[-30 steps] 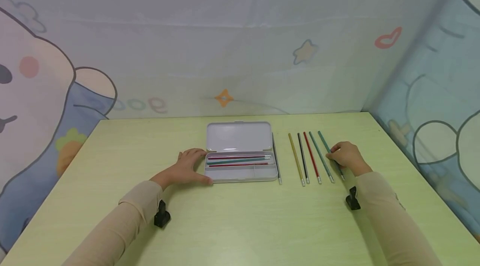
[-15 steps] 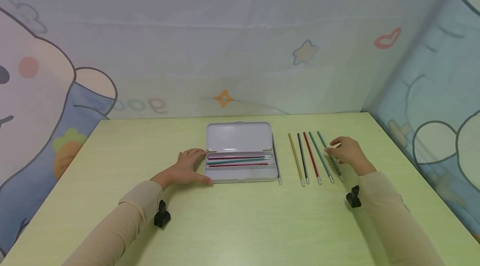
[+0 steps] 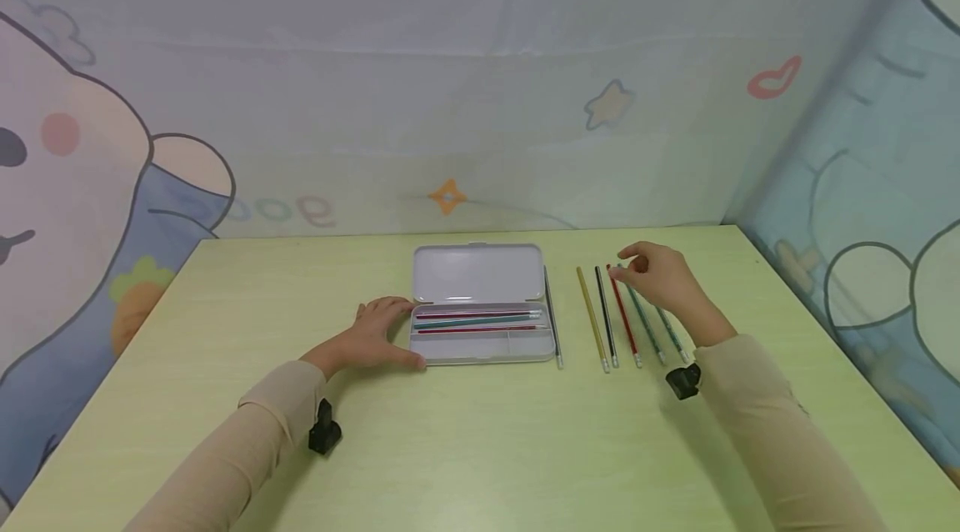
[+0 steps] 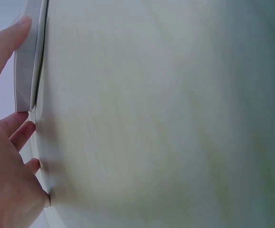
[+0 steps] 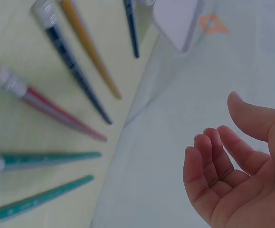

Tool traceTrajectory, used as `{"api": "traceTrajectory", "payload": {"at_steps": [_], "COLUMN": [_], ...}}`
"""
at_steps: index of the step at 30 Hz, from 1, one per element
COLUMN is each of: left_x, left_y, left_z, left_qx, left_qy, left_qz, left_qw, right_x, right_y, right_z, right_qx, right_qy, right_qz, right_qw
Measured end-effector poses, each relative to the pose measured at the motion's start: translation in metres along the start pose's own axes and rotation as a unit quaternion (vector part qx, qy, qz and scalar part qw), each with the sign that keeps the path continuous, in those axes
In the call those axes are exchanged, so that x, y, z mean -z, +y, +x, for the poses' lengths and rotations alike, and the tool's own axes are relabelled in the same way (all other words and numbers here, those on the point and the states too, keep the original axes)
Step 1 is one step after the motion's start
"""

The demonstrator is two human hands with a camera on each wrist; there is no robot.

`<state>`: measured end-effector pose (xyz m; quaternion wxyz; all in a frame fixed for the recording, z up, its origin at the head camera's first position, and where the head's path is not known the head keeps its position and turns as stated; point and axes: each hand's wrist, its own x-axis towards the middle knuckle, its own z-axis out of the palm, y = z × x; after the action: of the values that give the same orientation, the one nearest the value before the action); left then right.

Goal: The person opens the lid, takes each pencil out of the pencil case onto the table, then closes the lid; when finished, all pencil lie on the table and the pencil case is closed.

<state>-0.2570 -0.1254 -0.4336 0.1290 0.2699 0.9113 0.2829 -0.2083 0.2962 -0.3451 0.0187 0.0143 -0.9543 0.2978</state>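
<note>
A white metal pencil case (image 3: 465, 347) lies with its lid (image 3: 477, 273) folded back; maroon, teal and red pencils (image 3: 472, 321) are inside. My left hand (image 3: 372, 338) rests at its left end. In the left wrist view the thumb (image 4: 11, 40) lies against the case wall (image 4: 25, 76), with a fingertip at its corner. My right hand (image 3: 660, 278), holding nothing, hovers over the far ends of a red pencil (image 3: 626, 319) and two teal pencils, one nearer (image 3: 647, 328) and one rightmost (image 3: 673, 336). Its fingers (image 5: 208, 164) bend loosely, apart from the thumb.
To the left of the red pencil lie a black pencil (image 3: 606, 319) and a yellow pencil (image 3: 592, 319). Another dark pencil (image 3: 552, 319) lies along the case's right side. A printed cloth (image 3: 337, 115) hangs behind the table (image 3: 480, 449).
My right hand has let go of the rightmost teal pencil, risen and moved left and away from me. That pencil stays on the table. My left hand has stayed at the case.
</note>
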Motion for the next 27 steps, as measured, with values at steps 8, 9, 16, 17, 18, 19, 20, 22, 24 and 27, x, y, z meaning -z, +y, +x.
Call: {"api": "traceTrajectory", "payload": {"at_steps": [8,9,16,17,18,19,20,22,24,27], "left_x": [0.001,0.001,0.001,0.001,0.001,0.001,0.001,0.002,0.001,0.001], "left_y": [0.002,0.002,0.001,0.001,0.001,0.001,0.001,0.001,0.001,0.000], "left_z": [0.000,0.000,0.000,0.000,0.000,0.000,0.000,0.000,0.000,0.000], "left_qx": [0.000,0.000,-0.002,-0.002,-0.002,-0.003,-0.003,-0.003,-0.004,-0.002], "left_qy": [-0.001,-0.001,0.001,0.001,0.001,0.001,0.000,0.001,0.000,0.001], "left_qz": [0.000,0.000,0.000,0.000,0.000,0.000,-0.001,-0.002,-0.001,0.003], "left_qw": [1.0000,1.0000,1.0000,1.0000,1.0000,1.0000,1.0000,1.0000,1.0000,1.0000], "right_x": [-0.016,-0.019,-0.037,-0.040,-0.044,-0.048,-0.052,-0.059,-0.066,-0.076], "right_y": [-0.034,-0.037,-0.056,-0.057,-0.058,-0.059,-0.060,-0.061,-0.062,-0.064], "right_z": [0.002,0.002,0.006,0.007,0.009,0.010,0.011,0.013,0.014,0.017], "right_qx": [0.045,0.050,0.101,0.112,0.124,0.134,0.144,0.161,0.174,0.184], "right_qy": [-0.006,-0.007,-0.030,-0.037,-0.046,-0.055,-0.063,-0.080,-0.089,-0.100], "right_qz": [0.011,0.015,0.041,0.046,0.049,0.051,0.052,0.055,0.057,0.068], "right_qw": [0.999,0.999,0.994,0.992,0.990,0.988,0.986,0.982,0.979,0.975]}}
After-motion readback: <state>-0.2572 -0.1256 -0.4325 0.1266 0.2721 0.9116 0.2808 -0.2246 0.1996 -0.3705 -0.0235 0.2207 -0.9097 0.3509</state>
